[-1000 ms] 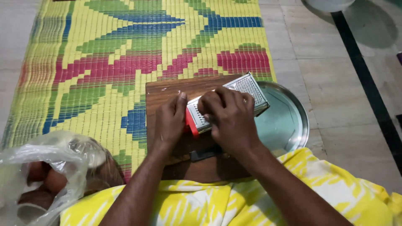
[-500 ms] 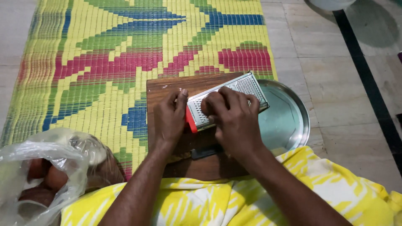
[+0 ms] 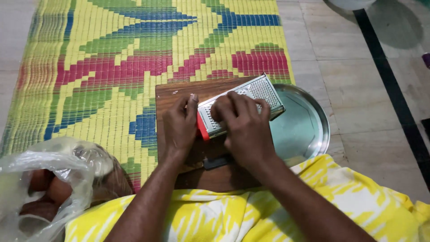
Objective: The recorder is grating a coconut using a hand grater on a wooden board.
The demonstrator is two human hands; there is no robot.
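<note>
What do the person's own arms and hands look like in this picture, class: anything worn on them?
Both forearms are bare, with no sleeves in view. The left hand and right hand wear no gloves, and no rings, watch or bangles show. Nearer the body lies yellow cloth with white patches.

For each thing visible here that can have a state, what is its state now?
Metal grater: lying flat, far end over the plate.
Left hand: steadying the grater's red end.
Right hand: pressed on the grater's face.
Steel plate: on the floor, looks empty.
Wooden board: flat, partly on the mat.
Plastic bag: open, with brown rounded items inside.
</note>
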